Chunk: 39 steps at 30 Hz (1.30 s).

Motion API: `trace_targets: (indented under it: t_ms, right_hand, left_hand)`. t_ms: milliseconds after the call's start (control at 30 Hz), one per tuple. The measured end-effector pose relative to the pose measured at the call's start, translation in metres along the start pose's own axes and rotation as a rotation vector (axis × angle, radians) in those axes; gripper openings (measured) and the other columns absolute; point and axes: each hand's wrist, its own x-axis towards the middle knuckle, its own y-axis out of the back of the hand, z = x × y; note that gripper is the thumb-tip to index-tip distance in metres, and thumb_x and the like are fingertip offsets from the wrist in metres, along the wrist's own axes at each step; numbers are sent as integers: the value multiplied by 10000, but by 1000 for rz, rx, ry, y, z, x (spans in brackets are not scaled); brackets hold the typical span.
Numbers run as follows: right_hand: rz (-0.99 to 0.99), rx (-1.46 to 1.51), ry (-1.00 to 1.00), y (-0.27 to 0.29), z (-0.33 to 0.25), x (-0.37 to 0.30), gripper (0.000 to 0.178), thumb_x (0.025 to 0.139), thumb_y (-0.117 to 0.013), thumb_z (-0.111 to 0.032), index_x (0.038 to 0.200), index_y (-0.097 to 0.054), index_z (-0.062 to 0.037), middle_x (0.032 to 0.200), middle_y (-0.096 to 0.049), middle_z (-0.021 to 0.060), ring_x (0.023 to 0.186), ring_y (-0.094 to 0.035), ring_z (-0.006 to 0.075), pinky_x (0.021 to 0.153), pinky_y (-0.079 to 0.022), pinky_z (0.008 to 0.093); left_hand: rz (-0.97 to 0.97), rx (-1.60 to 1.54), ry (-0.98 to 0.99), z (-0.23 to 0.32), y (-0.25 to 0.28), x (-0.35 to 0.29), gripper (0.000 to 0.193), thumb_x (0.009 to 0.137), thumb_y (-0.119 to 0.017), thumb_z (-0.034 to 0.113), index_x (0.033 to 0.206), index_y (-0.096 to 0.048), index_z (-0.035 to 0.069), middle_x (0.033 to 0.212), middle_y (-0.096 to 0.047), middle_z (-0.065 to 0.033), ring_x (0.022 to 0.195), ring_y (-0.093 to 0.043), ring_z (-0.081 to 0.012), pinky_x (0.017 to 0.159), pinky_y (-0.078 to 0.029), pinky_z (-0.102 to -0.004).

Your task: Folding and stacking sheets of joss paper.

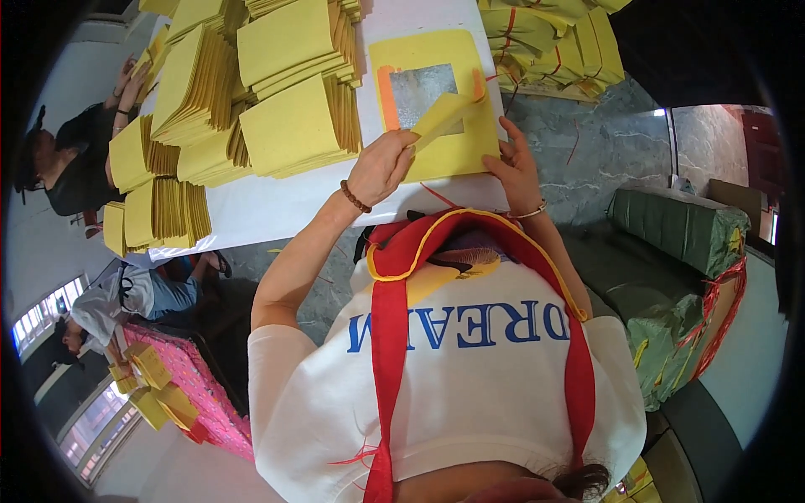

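Observation:
On the white-covered table in front of me lies a yellow paper sheet (457, 157) with orange marks and a silver square in its middle. My left hand (381, 170), with a beaded bracelet, pinches a yellow paper strip or folded flap (442, 116) that slants up across the silver square. Whether this flap belongs to the sheet below, I cannot tell. My right hand (520, 172) rests at the sheet's right edge, its thumb near the paper and its fingers apart. Several stacks of folded yellow paper (298, 126) stand left of my left hand.
Tied yellow paper bundles (549, 50) are piled beyond the table at the far right. Green wrapped bales (671, 230) stand at right. Two other people are at left, one beside the table and one by a pink-covered table (180, 369) with yellow paper on it.

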Motion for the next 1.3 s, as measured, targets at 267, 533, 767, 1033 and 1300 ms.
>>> trace_targets:
  t_ms: [267,533,767,1033,1300]
  right_hand:
    - [23,22,-75,-3,-7,-2,544,838,-531,-14,1342,-326,-43,1097,-573,94,929,-559,130,788,-478,258]
    - [31,109,-104,-17,-18,-2,520,868,-526,-65,1347,-324,-68,1159,-538,108,999,-564,184,814,-503,318]
    - [-22,157,-74,-16,-18,0,499,886,-520,-132,1343,-327,-77,1180,-508,88,1026,-543,176,818,-498,324]
    - [109,272,-181,-8,-11,4,412,919,-441,-103,1323,-363,-86,1125,-544,73,977,-559,143,823,-484,315]
    - [64,156,-137,-4,-4,3,478,872,-469,-48,1333,-346,-87,1067,-591,88,943,-581,151,823,-480,289]
  left_hand:
    - [-158,127,-132,-5,5,4,401,770,-484,-61,1160,-520,28,932,-562,-166,806,-547,-308,742,-467,-362]
    - [-111,226,-368,-1,1,3,411,760,-657,205,1125,-551,50,986,-557,-124,883,-525,-281,789,-450,-346]
    - [-123,200,-337,-5,0,2,432,741,-672,224,1121,-555,55,1009,-555,-122,912,-526,-281,794,-452,-353]
    - [-100,41,-198,-10,0,-2,184,788,-597,70,964,-575,20,928,-569,-135,818,-545,-290,712,-463,-364]
    - [-33,-39,53,-1,-1,-7,204,815,-526,30,1017,-524,4,875,-557,-165,733,-551,-309,663,-460,-356]
